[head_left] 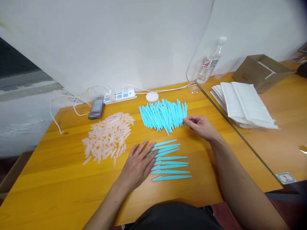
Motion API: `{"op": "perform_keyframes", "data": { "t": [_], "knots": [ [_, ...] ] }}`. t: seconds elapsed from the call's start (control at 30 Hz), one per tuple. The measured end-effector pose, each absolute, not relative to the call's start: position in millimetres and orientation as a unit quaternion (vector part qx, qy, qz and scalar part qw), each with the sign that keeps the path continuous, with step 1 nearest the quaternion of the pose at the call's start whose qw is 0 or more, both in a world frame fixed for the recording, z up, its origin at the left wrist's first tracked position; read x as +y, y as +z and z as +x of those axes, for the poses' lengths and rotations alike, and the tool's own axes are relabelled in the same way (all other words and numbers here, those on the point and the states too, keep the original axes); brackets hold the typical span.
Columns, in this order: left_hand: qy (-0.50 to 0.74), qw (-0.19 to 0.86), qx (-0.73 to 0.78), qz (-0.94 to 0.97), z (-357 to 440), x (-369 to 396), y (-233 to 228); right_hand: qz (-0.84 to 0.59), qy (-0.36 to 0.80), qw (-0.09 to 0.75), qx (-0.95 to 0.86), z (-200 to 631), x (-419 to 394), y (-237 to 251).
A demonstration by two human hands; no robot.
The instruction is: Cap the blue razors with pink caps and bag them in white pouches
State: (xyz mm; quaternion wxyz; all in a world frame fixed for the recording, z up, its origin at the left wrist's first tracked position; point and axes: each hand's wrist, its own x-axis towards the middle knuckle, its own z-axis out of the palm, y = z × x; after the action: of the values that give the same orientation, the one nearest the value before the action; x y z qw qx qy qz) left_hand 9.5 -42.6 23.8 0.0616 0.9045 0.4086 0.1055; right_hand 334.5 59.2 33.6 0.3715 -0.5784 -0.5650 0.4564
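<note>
My left hand (139,161) lies flat and open on the wooden table (59,185), its fingertips touching the left ends of a row of several turquoise plastic pieces (170,159) laid side by side. My right hand (200,125) reaches to the right edge of a large pile of the same turquoise pieces (163,114), thumb and fingers pinched at a piece there. A heap of pale pink translucent caps (107,135) lies left of the turquoise pile.
A white power strip (121,95) with cables, a dark phone (96,108) and a white round lid (152,96) sit at the back. A clear bottle (208,65) stands behind. Beyond a glass divider lie white bags (242,103) and a cardboard box (260,72).
</note>
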Motion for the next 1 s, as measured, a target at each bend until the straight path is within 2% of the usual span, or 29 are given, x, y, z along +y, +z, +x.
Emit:
{"op": "perform_keyframes", "data": {
  "t": [0.2,0.4,0.7,1.0],
  "knots": [
    [0.032,0.049,0.381,0.923,-2,-31,12,-0.584,0.445,0.378,-0.563,336,61,31],
    [0.053,0.049,0.389,0.918,-3,-37,13,-0.586,0.452,0.369,-0.563,336,61,30],
    [0.07,0.109,0.293,0.947,-3,-58,22,-0.588,0.455,0.372,-0.556,336,60,31],
    [0.073,0.118,0.308,0.941,0,-62,20,-0.587,0.469,0.367,-0.548,335,60,29]
  ]
}}
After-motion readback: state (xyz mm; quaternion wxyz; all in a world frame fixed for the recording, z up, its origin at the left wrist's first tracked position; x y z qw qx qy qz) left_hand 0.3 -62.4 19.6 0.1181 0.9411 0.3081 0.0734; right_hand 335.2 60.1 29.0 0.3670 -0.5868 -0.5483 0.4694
